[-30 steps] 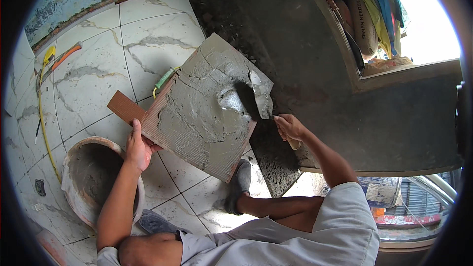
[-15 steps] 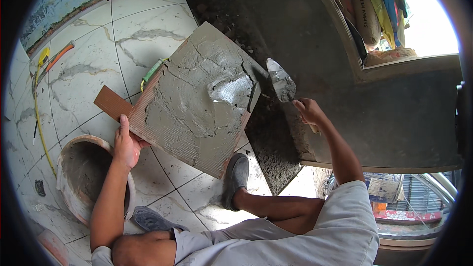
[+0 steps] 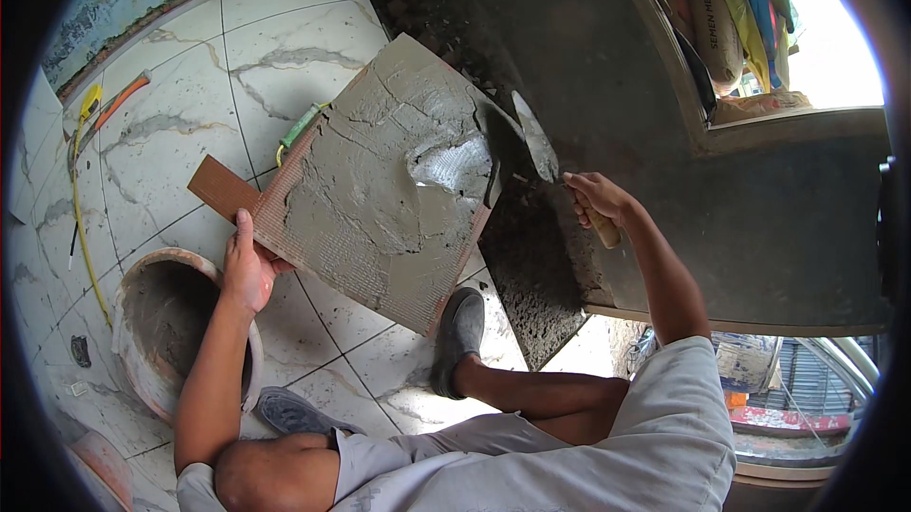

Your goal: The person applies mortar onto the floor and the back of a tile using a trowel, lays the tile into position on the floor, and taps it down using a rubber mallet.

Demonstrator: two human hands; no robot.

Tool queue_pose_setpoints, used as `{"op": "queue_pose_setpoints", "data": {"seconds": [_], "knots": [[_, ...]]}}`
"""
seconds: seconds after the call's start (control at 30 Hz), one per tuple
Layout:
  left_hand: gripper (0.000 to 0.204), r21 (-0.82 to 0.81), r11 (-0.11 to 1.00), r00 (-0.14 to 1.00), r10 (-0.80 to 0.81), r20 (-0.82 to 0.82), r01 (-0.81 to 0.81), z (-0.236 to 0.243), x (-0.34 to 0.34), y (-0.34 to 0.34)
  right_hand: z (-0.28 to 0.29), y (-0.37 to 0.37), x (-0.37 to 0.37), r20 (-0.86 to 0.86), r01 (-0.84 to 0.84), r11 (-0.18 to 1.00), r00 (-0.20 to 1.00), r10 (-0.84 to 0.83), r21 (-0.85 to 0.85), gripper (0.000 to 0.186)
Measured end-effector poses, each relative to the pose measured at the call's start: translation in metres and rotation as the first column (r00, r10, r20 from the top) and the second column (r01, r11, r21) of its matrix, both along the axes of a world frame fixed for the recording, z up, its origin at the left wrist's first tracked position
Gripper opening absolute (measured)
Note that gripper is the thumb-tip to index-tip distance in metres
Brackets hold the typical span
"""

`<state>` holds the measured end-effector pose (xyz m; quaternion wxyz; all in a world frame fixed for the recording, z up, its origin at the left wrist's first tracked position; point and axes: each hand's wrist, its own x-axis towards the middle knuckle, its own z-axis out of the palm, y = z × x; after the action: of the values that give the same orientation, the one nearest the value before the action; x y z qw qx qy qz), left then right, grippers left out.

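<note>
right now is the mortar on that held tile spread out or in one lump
Spread out: grey mortar covers most of the tile, leaving reddish textured surface showing near the left hand.

We see mortar (image 3: 370,161) on the tile (image 3: 403,289), whose left corner sits in the left hand (image 3: 250,275); the trowel (image 3: 537,142), in the right hand (image 3: 600,201), is at its right side. To the tile's left, we find the hammer (image 3: 121,106) and tape measure (image 3: 91,100) on the floor (image 3: 171,147), with the bucket (image 3: 128,351) nearer us.
</note>
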<state>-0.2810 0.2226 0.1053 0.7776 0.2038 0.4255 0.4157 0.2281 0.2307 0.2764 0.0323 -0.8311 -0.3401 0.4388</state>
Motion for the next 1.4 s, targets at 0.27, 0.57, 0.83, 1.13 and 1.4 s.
{"op": "queue_pose_setpoints", "data": {"seconds": [0.27,0.57,0.83,1.13,1.4], "knots": [[0.072,0.010,0.998,0.998,0.063,-0.007,-0.062,0.005,0.010,0.003,-0.022,-0.058,-0.052,-0.197,-0.321,0.925,0.939,0.283,-0.202,0.044],[0.071,0.019,0.999,0.999,0.046,-0.003,-0.046,0.003,0.003,0.000,-0.019,-0.138,-0.110,-0.078,-0.637,0.724,0.762,0.643,-0.263,0.050],[0.069,0.008,0.999,0.999,0.036,0.008,-0.037,-0.001,0.003,0.000,0.034,-0.164,-0.133,-0.090,-0.640,0.696,0.754,0.651,-0.325,0.043],[0.066,-0.111,0.988,0.983,0.119,0.143,-0.104,0.011,0.036,-0.043,-0.007,-0.124,-0.191,-0.304,0.009,0.976,0.950,-0.075,-0.216,0.043],[0.065,-0.051,0.997,0.971,0.072,0.227,-0.062,0.012,0.029,-0.039,-0.020,-0.112,-0.279,-0.241,-0.283,0.936,0.943,0.231,-0.210,0.051]]}}
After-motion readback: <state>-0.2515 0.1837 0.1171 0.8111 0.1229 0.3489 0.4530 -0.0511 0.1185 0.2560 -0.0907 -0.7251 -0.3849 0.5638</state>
